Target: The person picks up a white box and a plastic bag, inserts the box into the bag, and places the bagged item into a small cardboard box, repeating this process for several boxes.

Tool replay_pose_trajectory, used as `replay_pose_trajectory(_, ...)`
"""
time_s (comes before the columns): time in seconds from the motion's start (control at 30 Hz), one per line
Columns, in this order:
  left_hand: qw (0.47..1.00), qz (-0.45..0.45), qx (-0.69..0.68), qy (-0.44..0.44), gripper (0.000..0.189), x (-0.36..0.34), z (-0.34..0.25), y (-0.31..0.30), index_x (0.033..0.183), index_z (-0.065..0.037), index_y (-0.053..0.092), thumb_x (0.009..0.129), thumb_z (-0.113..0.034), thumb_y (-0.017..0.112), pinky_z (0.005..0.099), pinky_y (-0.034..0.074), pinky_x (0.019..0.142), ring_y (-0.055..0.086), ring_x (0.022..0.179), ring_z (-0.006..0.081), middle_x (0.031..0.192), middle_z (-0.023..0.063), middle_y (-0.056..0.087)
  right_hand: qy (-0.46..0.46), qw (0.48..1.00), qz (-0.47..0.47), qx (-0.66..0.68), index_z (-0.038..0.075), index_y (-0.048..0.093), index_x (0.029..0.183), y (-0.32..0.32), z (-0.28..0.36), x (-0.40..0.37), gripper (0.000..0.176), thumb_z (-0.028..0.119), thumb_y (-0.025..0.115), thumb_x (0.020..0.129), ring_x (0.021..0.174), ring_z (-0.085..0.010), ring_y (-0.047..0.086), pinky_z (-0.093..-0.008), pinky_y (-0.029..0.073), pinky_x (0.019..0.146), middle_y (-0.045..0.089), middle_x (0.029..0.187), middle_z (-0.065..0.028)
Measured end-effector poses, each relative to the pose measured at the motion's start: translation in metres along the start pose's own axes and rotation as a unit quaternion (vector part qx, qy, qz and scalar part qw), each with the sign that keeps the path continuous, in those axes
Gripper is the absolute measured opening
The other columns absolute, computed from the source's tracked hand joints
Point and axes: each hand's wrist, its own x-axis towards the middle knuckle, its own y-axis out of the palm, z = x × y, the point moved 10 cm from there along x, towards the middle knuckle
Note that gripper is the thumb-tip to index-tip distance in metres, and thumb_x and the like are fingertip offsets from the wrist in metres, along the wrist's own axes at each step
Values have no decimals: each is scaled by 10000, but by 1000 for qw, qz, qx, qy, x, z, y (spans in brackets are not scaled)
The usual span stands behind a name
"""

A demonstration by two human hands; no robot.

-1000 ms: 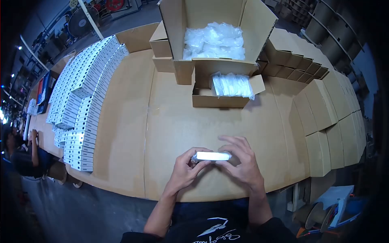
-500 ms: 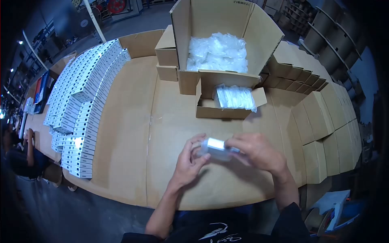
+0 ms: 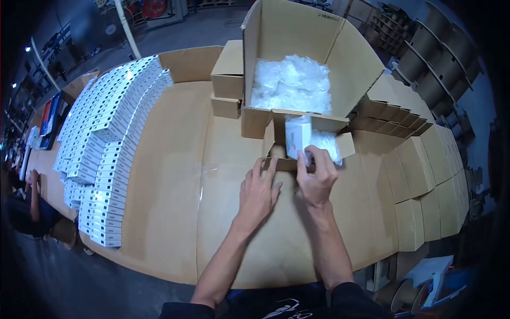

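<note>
A small open carton (image 3: 278,164) stands on the cardboard-covered table in front of me. Over its front rim my left hand (image 3: 256,192) rests its fingertips, fingers stretched and thumb apart. My right hand (image 3: 317,175) pinches the lower end of a white box in a clear plastic bag (image 3: 298,137), held upright at the carton's opening. More plastic-bagged items (image 3: 325,142) sit in the right part of the carton, partly hidden behind the right hand.
Behind the carton stands a large open box (image 3: 353,69) holding a heap of clear plastic bags (image 3: 292,85). Stacked small white boxes (image 3: 109,138) line the left side. Brown cartons (image 3: 419,170) are piled at right. Another person's arm (image 3: 34,196) shows at far left.
Both hands have moved forward to the small carton. The bagged white box went from between my hands to the carton's opening in my right hand; my left hand let go of it.
</note>
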Motion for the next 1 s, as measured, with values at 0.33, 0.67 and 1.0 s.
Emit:
replay_pose_trajectory(0.33, 998, 30, 53, -34, 775, 0, 4, 3, 1586, -185, 393, 900, -257, 747, 482, 550, 970, 570, 1243, 368, 1501, 139, 466, 19, 981, 142, -132, 21, 690, 901, 58, -37, 0, 129, 101, 776, 847, 689, -347, 656, -462, 520, 615, 628, 817, -154)
replay_pose_trajectory(0.67, 999, 16, 0, -35, 752, -1, 8, -3, 1572, -201, 418, 889, -205, 731, 486, 550, 922, 614, 1136, 381, 1455, 130, 507, 37, 952, 197, -232, 4, 727, 924, 79, -42, -10, 142, 139, 711, 882, 983, -372, 653, -496, 541, 740, 635, 1020, -184)
replay_pose_trajectory(1.0, 995, -76, -48, -53, 711, -64, 64, -99, 1564, -151, 417, 932, -257, 727, 455, 533, 917, 653, 1061, 355, 1189, 173, 664, 81, 917, 260, -291, 150, 450, 1556, 57, -24, -46, 554, 356, 544, 1051, 1537, -437, 222, -647, 248, 1176, 261, 1667, -210)
